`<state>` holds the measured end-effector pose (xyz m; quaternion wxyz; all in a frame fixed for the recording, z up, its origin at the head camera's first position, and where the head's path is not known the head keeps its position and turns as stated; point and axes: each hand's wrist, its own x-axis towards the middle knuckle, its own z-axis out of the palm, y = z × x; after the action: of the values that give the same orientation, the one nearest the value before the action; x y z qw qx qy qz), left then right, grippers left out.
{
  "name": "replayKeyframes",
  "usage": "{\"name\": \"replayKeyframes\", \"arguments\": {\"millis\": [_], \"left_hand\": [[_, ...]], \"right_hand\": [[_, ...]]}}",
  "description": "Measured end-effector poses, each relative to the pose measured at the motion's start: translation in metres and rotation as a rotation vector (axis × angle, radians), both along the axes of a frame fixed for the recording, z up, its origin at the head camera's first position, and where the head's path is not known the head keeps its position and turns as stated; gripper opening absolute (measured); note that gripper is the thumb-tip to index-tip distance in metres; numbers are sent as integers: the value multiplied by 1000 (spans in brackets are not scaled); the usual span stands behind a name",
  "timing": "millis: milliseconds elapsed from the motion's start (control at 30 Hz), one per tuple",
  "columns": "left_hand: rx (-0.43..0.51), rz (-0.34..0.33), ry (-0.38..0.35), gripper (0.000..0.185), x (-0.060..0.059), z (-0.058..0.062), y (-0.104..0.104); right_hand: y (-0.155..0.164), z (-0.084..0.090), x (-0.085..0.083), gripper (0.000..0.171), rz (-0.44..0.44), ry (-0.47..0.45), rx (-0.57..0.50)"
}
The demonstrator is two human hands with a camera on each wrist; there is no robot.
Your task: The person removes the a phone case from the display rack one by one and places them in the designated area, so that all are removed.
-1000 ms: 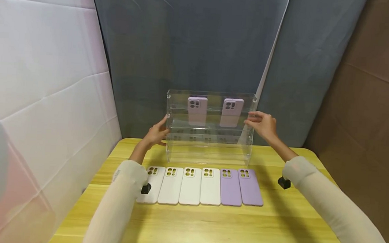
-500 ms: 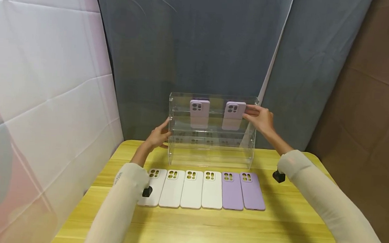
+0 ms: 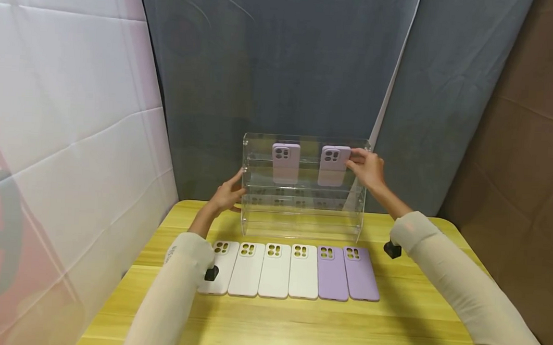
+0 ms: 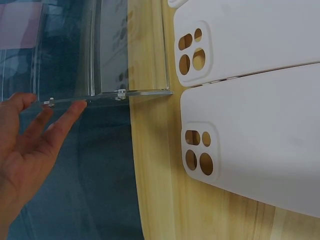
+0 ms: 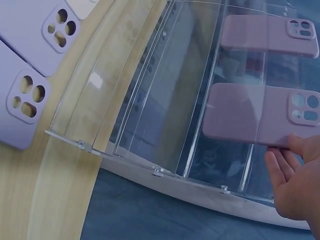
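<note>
A clear acrylic display rack [image 3: 302,227] with stepped tiers stands upright on the table. Two purple phone cases lean in its top tier: the left phone case [image 3: 285,162] stands by itself, while my right hand [image 3: 368,169] pinches the right phone case [image 5: 240,111] by its outer edge, thumb in front and fingers curled behind. At the rack's left side, my left hand [image 3: 228,195] touches the side panel with extended fingertips [image 4: 75,107]. A row of cases lies flat before the rack: several white phone cases [image 3: 275,271], then two purple phone cases [image 3: 332,274] at the right end.
The wooden table [image 3: 268,328] carries the rack near its back edge. Behind hangs a grey curtain [image 3: 310,65]. A white cloth [image 3: 79,79] borders the left and a brown cloth [image 3: 517,154] the right. Each sleeve bears a small black block [image 3: 392,250].
My right hand has moved left from the rack's right end and now grips the right phone case's edge. The left hand stays at the rack's side. The head view has shifted slightly.
</note>
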<state>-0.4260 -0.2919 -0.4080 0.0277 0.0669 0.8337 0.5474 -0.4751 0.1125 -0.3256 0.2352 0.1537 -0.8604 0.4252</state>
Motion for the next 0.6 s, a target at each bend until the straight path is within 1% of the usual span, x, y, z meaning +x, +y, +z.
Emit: {"name": "replayKeyframes", "arguments": {"millis": [200, 300, 533, 600], "left_hand": [[0, 1, -8, 74, -2, 1, -2], [-9, -2, -1, 74, -3, 1, -3], [-1, -10, -3, 73, -9, 0, -7], [4, -12, -17, 73, -7, 3, -7]], "right_hand": [[1, 4, 0, 34, -6, 11, 1], [2, 9, 0, 33, -13, 20, -7], [4, 20, 3, 33, 2, 33, -39], [4, 23, 4, 33, 1, 31, -42]]}}
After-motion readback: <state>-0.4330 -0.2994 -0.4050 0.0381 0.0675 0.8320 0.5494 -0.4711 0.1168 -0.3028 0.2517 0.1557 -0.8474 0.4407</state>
